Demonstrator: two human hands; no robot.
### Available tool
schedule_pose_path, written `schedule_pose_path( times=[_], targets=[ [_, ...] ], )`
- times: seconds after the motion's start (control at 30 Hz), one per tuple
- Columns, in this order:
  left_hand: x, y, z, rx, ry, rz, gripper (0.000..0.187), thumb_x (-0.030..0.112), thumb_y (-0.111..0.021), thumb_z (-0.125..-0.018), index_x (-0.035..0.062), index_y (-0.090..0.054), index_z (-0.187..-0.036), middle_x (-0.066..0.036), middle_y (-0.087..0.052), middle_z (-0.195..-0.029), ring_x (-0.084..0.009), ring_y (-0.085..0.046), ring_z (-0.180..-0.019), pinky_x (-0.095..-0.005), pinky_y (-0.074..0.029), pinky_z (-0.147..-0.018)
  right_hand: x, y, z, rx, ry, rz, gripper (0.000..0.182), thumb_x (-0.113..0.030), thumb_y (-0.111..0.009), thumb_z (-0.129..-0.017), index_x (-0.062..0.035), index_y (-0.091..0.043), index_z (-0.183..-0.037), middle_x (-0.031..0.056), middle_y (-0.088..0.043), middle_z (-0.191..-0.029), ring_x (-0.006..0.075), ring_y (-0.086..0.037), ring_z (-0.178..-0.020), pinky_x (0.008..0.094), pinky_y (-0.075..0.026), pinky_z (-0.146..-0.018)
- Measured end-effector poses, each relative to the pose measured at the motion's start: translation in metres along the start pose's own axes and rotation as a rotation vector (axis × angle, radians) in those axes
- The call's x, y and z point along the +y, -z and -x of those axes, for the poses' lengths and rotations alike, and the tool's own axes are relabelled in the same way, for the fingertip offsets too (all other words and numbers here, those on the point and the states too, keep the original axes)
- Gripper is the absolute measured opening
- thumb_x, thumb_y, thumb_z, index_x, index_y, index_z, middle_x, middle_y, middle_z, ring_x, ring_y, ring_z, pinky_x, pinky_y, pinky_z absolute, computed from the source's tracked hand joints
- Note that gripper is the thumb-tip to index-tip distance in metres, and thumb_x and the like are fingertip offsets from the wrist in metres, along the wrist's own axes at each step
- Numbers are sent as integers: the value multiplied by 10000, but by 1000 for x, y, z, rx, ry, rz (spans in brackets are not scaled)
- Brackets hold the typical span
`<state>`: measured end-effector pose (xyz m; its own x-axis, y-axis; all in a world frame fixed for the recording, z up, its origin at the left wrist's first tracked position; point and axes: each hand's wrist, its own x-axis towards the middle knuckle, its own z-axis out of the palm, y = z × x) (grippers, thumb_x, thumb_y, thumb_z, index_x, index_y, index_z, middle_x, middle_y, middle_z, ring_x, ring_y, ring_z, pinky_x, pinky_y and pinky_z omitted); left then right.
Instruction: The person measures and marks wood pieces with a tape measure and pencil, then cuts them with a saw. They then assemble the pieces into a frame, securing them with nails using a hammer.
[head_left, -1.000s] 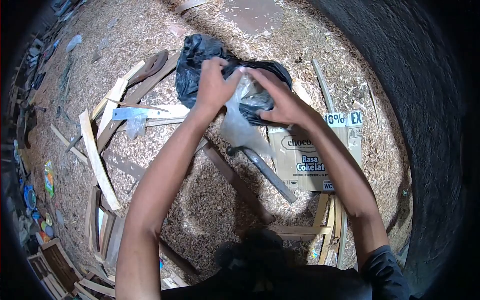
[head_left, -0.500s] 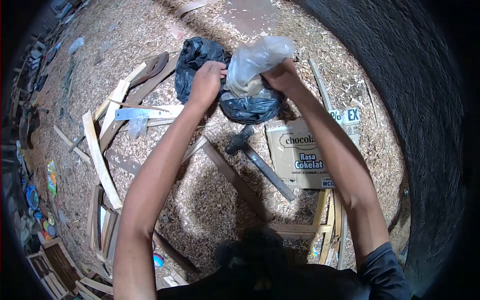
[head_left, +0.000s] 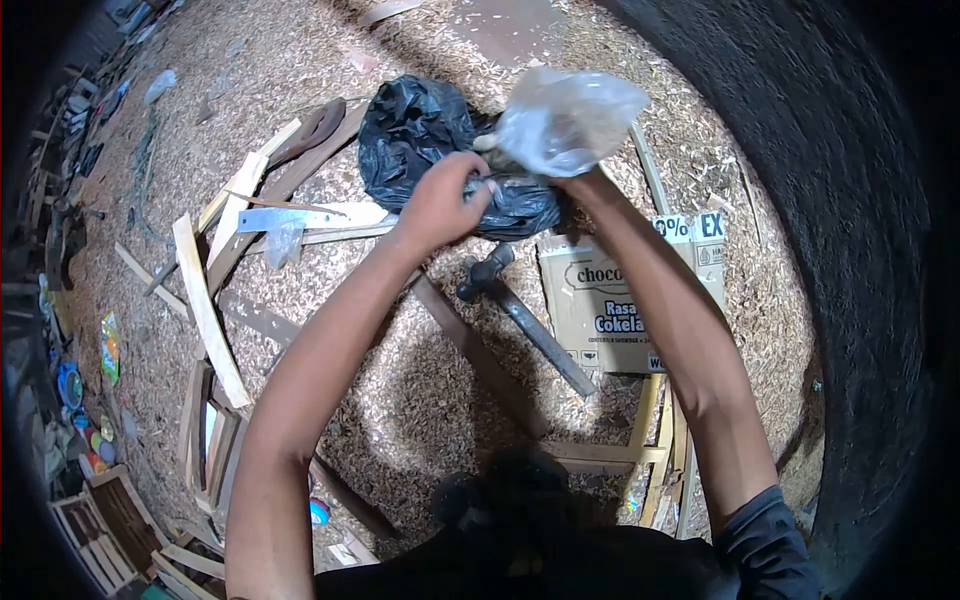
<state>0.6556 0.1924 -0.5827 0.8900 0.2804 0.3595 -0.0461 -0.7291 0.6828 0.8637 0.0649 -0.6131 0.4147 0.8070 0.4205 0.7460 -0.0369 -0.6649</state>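
Note:
A black plastic bag (head_left: 405,135) lies crumpled on the shavings at the top centre, its right part spread below both hands. My left hand (head_left: 445,203) is at this bag's near edge with its fingers curled in a pinch; what lies between them is too small to make out. A clear plastic bag (head_left: 575,120), blurred by motion, hangs over my right hand, whose fingers are hidden behind it. Just left of the clear bag, something pale sits at its mouth above the black plastic.
A hammer (head_left: 525,320) lies below the bags, beside a flattened cardboard box (head_left: 610,310) under my right forearm. Wood strips (head_left: 208,310) and a saw (head_left: 300,218) are at left. A dark wall (head_left: 850,250) curves along the right.
The clear bag has moved right and tilted away from the black one. My left hand has moved down and right, its fingers now pinched at the black bag's near edge.

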Motion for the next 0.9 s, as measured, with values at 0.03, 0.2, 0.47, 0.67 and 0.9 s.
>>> schedule_pose_path(
  times=[0.03,0.2,0.47,0.67,0.9],
  targets=[
    [-5,3,5,-86,-93,-50,193,161,-663,-874,-2,-657,-977,-179,-664,-990,-379,-623,-981,-437,-492,-896,14,2,5,96,-5,-211,429,-191,-793,-847,-70,-606,-1213,82,-656,-1145,216,-627,-1047,386,-533,-897],
    [4,7,10,-173,-130,-180,211,223,-645,-827,28,-702,-888,-148,-692,-966,-328,-612,-1044,-455,-434,-969,27,8,26,156,-109,-758,425,-165,-732,-910,-69,-570,-1292,81,-644,-1189,192,-628,-1083,357,-549,-957],
    [3,9,8,-255,-201,-196,261,233,-608,-820,25,-717,-933,-170,-689,-1028,-311,-588,-1125,-481,-374,-1059,34,50,52,58,-420,-1070,337,-191,-670,-958,-58,-602,-1261,86,-667,-1169,175,-653,-1056,340,-555,-953],
    [4,11,18,-229,-146,-168,277,213,-597,-828,21,-692,-1004,-188,-667,-1031,-326,-583,-1106,-472,-367,-1056,-159,105,21,305,-336,94,162,-54,-549,-953,-1,-684,-1026,100,-719,-978,161,-692,-883,291,-566,-800],
    [1,9,24,-205,-237,-118,221,168,-622,-833,20,-675,-989,-191,-636,-986,-345,-587,-1012,-452,-390,-1020,-109,9,-3,-435,-190,220,183,-41,-588,-843,-36,-731,-957,177,-738,-912,340,-717,-866,397,-565,-809]
  ],
)
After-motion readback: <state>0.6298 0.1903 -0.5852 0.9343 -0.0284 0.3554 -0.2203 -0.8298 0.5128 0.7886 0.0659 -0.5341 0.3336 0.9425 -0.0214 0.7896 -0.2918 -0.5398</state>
